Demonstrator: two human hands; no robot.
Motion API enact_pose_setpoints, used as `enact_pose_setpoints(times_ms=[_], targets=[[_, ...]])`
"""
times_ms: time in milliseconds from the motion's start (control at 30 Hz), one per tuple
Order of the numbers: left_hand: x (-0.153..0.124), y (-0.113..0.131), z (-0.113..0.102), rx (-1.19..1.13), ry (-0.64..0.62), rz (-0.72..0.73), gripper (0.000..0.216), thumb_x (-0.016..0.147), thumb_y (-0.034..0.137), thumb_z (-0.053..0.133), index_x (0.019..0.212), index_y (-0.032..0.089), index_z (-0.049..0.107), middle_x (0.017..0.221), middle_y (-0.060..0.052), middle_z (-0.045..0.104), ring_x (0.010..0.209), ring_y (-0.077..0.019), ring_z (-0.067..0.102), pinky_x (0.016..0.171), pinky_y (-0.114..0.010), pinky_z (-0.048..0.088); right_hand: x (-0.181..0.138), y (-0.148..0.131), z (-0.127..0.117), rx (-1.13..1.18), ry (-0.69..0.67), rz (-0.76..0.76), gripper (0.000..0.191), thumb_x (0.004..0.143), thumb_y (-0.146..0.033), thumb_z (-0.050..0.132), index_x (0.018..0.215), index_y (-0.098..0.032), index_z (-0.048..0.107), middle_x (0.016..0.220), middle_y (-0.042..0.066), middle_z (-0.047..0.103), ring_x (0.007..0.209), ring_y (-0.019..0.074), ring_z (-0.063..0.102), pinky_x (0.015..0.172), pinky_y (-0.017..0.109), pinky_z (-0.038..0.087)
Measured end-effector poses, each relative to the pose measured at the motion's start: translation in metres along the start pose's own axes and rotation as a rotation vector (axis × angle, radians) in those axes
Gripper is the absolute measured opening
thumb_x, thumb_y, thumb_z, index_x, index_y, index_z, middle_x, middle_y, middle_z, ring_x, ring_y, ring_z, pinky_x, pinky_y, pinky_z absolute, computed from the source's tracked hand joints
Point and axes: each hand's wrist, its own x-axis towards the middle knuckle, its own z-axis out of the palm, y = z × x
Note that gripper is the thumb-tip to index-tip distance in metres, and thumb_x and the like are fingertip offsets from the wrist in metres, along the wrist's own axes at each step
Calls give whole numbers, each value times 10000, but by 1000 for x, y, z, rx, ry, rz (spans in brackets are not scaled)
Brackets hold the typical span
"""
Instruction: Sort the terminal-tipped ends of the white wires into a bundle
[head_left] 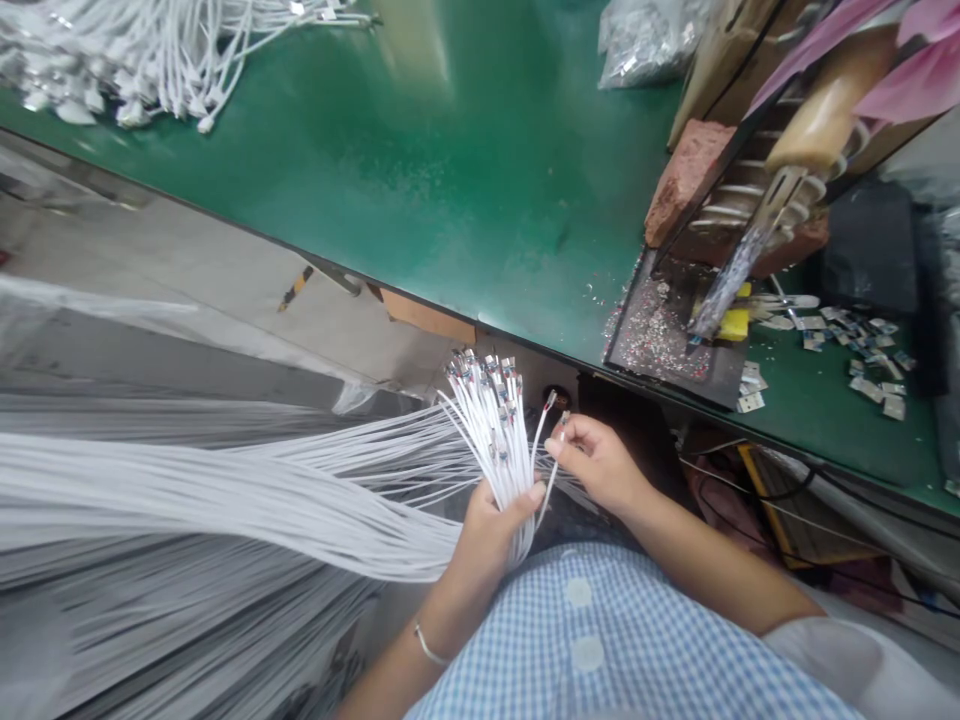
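My left hand (491,525) is wrapped round a thick bundle of white cables (501,455). Small metal connectors with bits of red and blue top the bundle's upper ends. To its right, my right hand (600,455) pinches a single white cable (551,487) just below its metal tip. Another cable end (546,410) with red showing leans out between the bundle and my right fingers. The long tails of the cables (247,500) run off to the left.
Above lies a green workbench (450,180) with a soldering iron (765,230) on a coil stand, beside a brick (686,180). Solder crumbs cover a dark tray (660,330). Loose metal connectors (870,350) lie right, a white cable pile (150,60) upper left, a plastic bag (649,45) at the back.
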Motion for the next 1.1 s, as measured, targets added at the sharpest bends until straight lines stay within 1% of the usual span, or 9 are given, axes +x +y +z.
enact_pose_setpoints(times_ms=[133, 300, 433, 567, 667, 767, 867, 1000, 1100], targets=[[-2, 0, 1, 67, -21, 5, 264, 626, 276, 805, 834, 145, 707, 811, -35, 716, 744, -144, 631, 718, -222, 489, 2, 0, 1, 32, 11, 17, 400, 688, -540, 669, 670, -181, 494, 642, -11, 492, 604, 118, 465, 599, 251, 418], [-2, 1, 2, 76, -31, 50, 297, 654, 248, 784, 927, 167, 699, 902, -35, 717, 825, -157, 631, 780, -235, 476, 1, 0, 2, 13, -10, 28, 428, 729, -585, 616, 668, -176, 505, 652, -1, 501, 609, 122, 472, 603, 256, 427], [0, 1, 2, 5, -7, 28, 341, 633, 264, 796, 933, 149, 684, 865, -45, 711, 762, -158, 631, 728, -245, 489, -2, -3, -2, -20, -56, 6, 425, 781, -583, 561, 669, -178, 497, 614, -17, 460, 556, 106, 407, 569, 244, 388], [4, 3, 2, -54, 12, 43, 311, 620, 257, 801, 876, 141, 669, 761, -19, 688, 662, -124, 602, 663, -222, 478, -4, -3, -6, -46, -127, -27, 451, 830, -541, 513, 579, -171, 458, 580, -21, 414, 545, 102, 375, 564, 244, 349], [6, 3, 1, -67, -5, 54, 312, 633, 296, 790, 858, 129, 651, 629, 5, 632, 567, -104, 551, 588, -207, 445, -2, 1, -5, -73, -90, 8, 462, 779, -556, 571, 556, -172, 441, 579, -19, 424, 549, 104, 390, 547, 242, 336], [4, 3, 2, -41, -49, 65, 285, 671, 343, 761, 801, 134, 618, 562, 22, 572, 521, -95, 504, 545, -202, 411, 1, 5, -2, -65, -44, 70, 416, 741, -563, 611, 636, -170, 526, 612, -10, 496, 572, 112, 442, 562, 241, 368], [0, 2, 3, 25, -101, 56, 288, 670, 363, 759, 730, 137, 592, 544, 21, 550, 510, -95, 486, 532, -204, 401, 5, 6, 0, -26, -28, 73, 407, 708, -570, 642, 713, -168, 583, 668, 6, 560, 616, 125, 493, 604, 250, 410], [-3, 2, 2, 83, -148, 8, 308, 656, 370, 771, 737, 135, 589, 569, 14, 566, 519, -99, 499, 536, -209, 417, 6, 2, -1, -18, 4, 67, 433, 699, -576, 653, 643, -165, 526, 597, -15, 489, 557, 106, 433, 549, 237, 377], [-2, 0, 0, 42, -138, 2, 306, 660, 355, 776, 796, 135, 613, 625, 5, 595, 558, -105, 529, 557, -209, 444, 5, 0, -3, -25, -9, 40, 443, 724, -586, 624, 634, -166, 516, 605, -11, 476, 568, 109, 421, 552, 240, 372]])
